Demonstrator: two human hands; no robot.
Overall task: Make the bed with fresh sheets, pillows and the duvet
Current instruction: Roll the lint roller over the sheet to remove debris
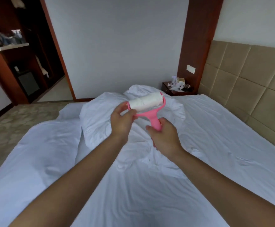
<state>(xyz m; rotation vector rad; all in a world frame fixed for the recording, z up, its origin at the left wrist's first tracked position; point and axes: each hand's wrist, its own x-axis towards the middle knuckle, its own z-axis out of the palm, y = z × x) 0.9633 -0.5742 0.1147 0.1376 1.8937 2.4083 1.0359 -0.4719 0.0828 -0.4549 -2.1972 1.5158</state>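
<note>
While 2 hands hold 1 lint roller (147, 104), right hand (165, 138) gripping handle, left hand (121, 122) pinching frame

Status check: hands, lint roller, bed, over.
Right hand grips pink lint roller handle. Left hand pinches the roll's end. Rumpled duvet heaped on sheet, unspread.

Bunched duvet (133, 115) ahead, headboard (248, 89) right; flat sheet (223, 145) between.

The lint roller (147, 105) is above the bed (215, 145), between both hands — left hand (121, 122) at its roll, right hand (164, 138) on its handle. The bundled duvet (100, 115) lies behind, the nightstand (176, 88) beyond, the headboard (248, 82) at right.
</note>
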